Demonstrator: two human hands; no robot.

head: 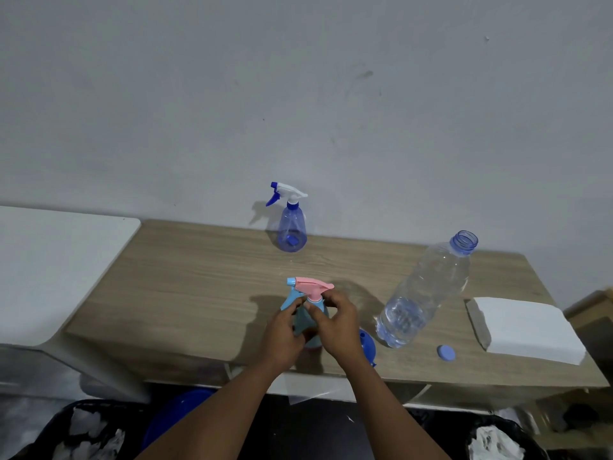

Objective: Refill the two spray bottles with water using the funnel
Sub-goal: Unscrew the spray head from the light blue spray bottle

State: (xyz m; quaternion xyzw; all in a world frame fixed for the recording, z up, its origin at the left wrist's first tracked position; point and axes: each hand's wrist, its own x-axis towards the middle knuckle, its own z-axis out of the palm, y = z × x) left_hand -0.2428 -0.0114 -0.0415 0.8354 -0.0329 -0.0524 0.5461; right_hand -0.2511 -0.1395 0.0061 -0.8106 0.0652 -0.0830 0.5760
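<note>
two spray bottles stand on the wooden table point(182, 287). the light blue spray bottle point(301, 322) is at the near middle of the table, upright, with its pink trigger head point(315, 284) on top and the nozzle pointing left. the left hand point(282, 330) is wrapped around the bottle's body, fingers curled on its left side. the right hand point(338, 322) comes in from the right, and its thumb and fingertips pinch the collar just under the pink head. the clear blue spray bottle point(292, 227) stands well apart from the hands, at the far edge by the grey wall point(298, 94), with its white and blue trigger head on and facing left.

the blue funnel point(366, 343) lies on the table just right of the right wrist, which partly hides it. beside it, further right, is a large clear water bottle point(428, 290) with its mouth open and some water in its lower part. its round blue cap point(446, 352) lies on the table near the bottle's base, close to the near edge. a white folded stack point(524, 327) sits at the table's right end; whether it is cloth or paper cannot be told. a white surface point(49, 260) adjoins the table on the left. below the near edge, two dark bins hold crumpled white scraps, a left bin point(86, 429) and a right bin point(491, 439).
</note>
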